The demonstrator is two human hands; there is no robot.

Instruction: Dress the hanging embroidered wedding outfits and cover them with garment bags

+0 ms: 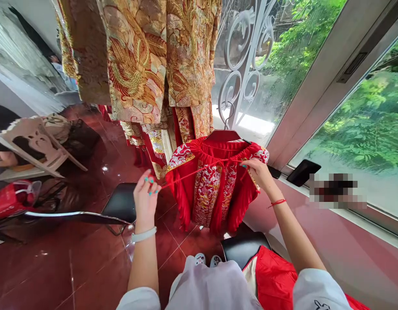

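Note:
A red embroidered garment [207, 189] with a gathered neckline and pleated sleeves hangs in front of me on a hanger [223, 134]. From its neckline a thin red cord [192, 173] runs out taut to the left. My left hand [146, 191], away from the garment, pinches the cord's end between closed fingers. Close against the right side of the collar, my right hand [257, 172] has its fingers pinched on the cord at the neck. Red tassels [220, 202] hang down the garment's front.
Gold embroidered garments [137, 60] hang behind. Black chairs stand left [121, 202] and below right [244, 247], the latter with red cloth [273, 275] on it. A phone [303, 172] leans on the windowsill. At far left is a wooden chair [34, 142].

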